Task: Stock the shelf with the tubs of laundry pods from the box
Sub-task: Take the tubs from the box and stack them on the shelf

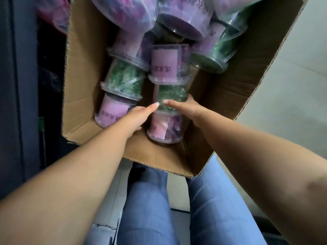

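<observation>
1. Looking straight down into the box [85,71] – its flaps are open and tubs lie on their sides in rows, with more piled at the far end.
2. Both bare arms are in, meeting at the green tub [169,95] in the middle row.
3. The right hand [187,107] wraps it: one digit lies across the front and another hooks round the far right side, so it's grasping the green tub.
4. The left hand [138,117] lays one straight digit on the tub's left side, its tip almost meeting the right hand's. The rest of its fingers drop into the gap between rows – can't tell whether they grip.
5. The green tub lies in the box, wedged end to end between the purple tub [164,128] on the near side and a pink-labelled tub [166,63] beyond.
6. Under the box's near edge are legs in jeans [150,200].
</observation>
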Action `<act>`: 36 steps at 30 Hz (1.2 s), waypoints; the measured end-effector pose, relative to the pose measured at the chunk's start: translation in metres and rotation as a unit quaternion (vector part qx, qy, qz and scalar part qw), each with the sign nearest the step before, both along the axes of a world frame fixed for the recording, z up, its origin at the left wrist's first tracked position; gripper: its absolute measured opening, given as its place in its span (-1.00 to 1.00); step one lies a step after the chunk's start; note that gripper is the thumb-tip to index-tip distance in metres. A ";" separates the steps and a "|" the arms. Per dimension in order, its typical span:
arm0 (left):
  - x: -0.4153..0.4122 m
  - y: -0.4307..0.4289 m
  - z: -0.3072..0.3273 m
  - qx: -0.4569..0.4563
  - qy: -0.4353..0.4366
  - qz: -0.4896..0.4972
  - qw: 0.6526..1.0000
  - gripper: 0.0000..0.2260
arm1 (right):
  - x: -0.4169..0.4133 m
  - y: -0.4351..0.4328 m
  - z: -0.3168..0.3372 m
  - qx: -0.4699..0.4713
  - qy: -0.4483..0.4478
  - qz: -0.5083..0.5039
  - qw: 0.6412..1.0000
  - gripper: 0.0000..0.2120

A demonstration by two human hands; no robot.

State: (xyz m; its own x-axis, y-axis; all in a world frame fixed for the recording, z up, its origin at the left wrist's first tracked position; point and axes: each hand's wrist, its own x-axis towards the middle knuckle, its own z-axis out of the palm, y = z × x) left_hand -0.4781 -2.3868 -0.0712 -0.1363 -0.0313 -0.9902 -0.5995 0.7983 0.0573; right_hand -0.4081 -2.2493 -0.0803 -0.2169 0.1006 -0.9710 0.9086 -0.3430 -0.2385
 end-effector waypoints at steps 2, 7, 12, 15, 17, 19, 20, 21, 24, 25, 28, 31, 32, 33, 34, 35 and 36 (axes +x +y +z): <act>-0.003 0.000 -0.003 -0.003 -0.003 0.077 0.997 -0.40 | -0.001 -0.001 -0.006 -0.005 0.026 0.001 1.000 -0.41; -0.013 -0.008 0.001 -0.023 0.043 0.224 0.973 -0.36 | 0.000 0.003 0.002 0.020 -0.022 0.013 0.999 -0.51; -0.012 0.003 0.003 -0.060 0.124 0.332 0.933 -0.43 | 0.015 0.010 0.033 0.015 -0.084 -0.068 0.994 -0.49; -0.018 0.014 -0.006 -0.097 0.202 0.326 0.919 -0.48 | 0.023 0.011 0.045 -0.045 -0.102 -0.141 0.984 -0.52; -0.017 0.014 -0.009 -0.117 0.230 0.302 0.918 -0.55 | 0.026 0.011 0.050 -0.086 -0.101 -0.180 0.975 -0.58; -0.015 0.009 -0.010 -0.117 0.250 0.272 0.922 -0.66 | 0.027 0.011 0.055 -0.116 -0.102 -0.211 0.965 -0.65; -0.015 0.005 -0.010 -0.115 0.260 0.258 0.923 -0.68 | 0.027 0.011 0.057 -0.125 -0.108 -0.225 0.960 -0.66; -0.016 0.001 -0.009 -0.112 0.266 0.247 0.925 -0.67 | 0.027 0.011 0.060 -0.127 -0.115 -0.234 0.957 -0.66; -0.020 -0.006 -0.003 -0.104 0.263 0.253 0.925 -0.66 | 0.028 0.015 0.070 -0.115 -0.131 -0.244 0.954 -0.61; -0.021 -0.007 0.003 -0.102 0.259 0.260 0.925 -0.67 | 0.027 0.017 0.075 -0.110 -0.129 -0.251 0.953 -0.59; -0.016 -0.006 0.030 -0.075 0.268 0.271 0.922 -0.73 | 0.026 0.027 0.087 -0.115 -0.105 -0.270 0.950 -0.43; -0.008 -0.009 0.063 -0.064 0.282 0.262 0.921 -0.75 | 0.021 0.038 0.096 -0.128 -0.075 -0.270 0.951 -0.32; -0.007 -0.013 0.072 -0.057 0.287 0.258 0.921 -0.76 | 0.019 0.042 0.098 -0.130 -0.070 -0.269 0.952 -0.32; -0.006 -0.017 0.082 -0.048 0.300 0.246 0.920 -0.78 | 0.015 0.046 0.100 -0.129 -0.068 -0.261 0.954 -0.33; -0.006 -0.022 0.090 -0.040 0.318 0.217 0.922 -0.81 | 0.010 0.049 0.101 -0.127 -0.070 -0.251 0.957 -0.33; -0.007 -0.027 0.098 -0.034 0.337 0.171 0.925 -0.86 | 0.004 0.051 0.101 -0.126 -0.070 -0.239 0.960 -0.32; -0.009 -0.032 0.106 -0.036 0.360 0.103 0.927 -0.88 | -0.003 0.051 0.101 -0.129 -0.069 -0.229 0.962 -0.31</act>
State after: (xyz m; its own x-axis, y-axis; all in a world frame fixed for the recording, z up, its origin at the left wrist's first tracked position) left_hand -0.4868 -2.4191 0.0343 -0.7445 -0.1928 -0.6391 -0.5666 0.6888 0.4522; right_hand -0.4110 -2.1979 0.0209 -0.0750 -0.0935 -0.9928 0.6650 -0.7465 0.0200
